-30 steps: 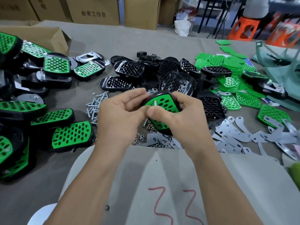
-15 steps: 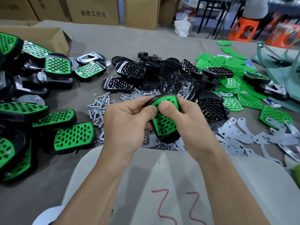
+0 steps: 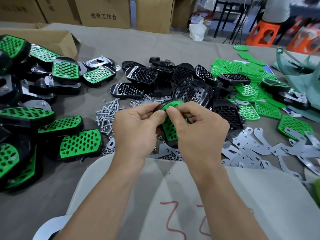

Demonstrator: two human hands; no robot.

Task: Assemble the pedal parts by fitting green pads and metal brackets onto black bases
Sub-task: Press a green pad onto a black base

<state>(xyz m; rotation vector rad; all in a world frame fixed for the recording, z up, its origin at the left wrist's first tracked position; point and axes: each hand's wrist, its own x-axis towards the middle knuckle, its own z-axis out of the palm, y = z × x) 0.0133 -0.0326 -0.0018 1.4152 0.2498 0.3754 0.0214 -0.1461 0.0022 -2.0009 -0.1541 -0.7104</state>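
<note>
A black pedal base with a green pad (image 3: 170,130) fitted in it sits between both hands, just above the table. My left hand (image 3: 136,129) grips its left edge, thumb on the pad's upper part. My right hand (image 3: 199,129) holds the right side, thumb and forefinger pinching at the pad's top near a hole; whether a screw is between them I cannot tell. Bare black bases (image 3: 188,90) are heaped behind. Loose green pads (image 3: 249,94) lie to the right, and flat metal brackets (image 3: 245,146) spread at the right front.
Finished green-and-black pedals (image 3: 79,144) are piled along the left. Screws (image 3: 107,115) and nuts lie scattered left of my hands. A white board with red marks (image 3: 173,205) lies near me. Cardboard boxes (image 3: 103,13) stand at the back, orange stools (image 3: 265,33) at the far right.
Both hands have stayed on the pedal. My right thumb and forefinger have shifted up to the top of the pad and pinch there; the pedal sits slightly lower and more upright.
</note>
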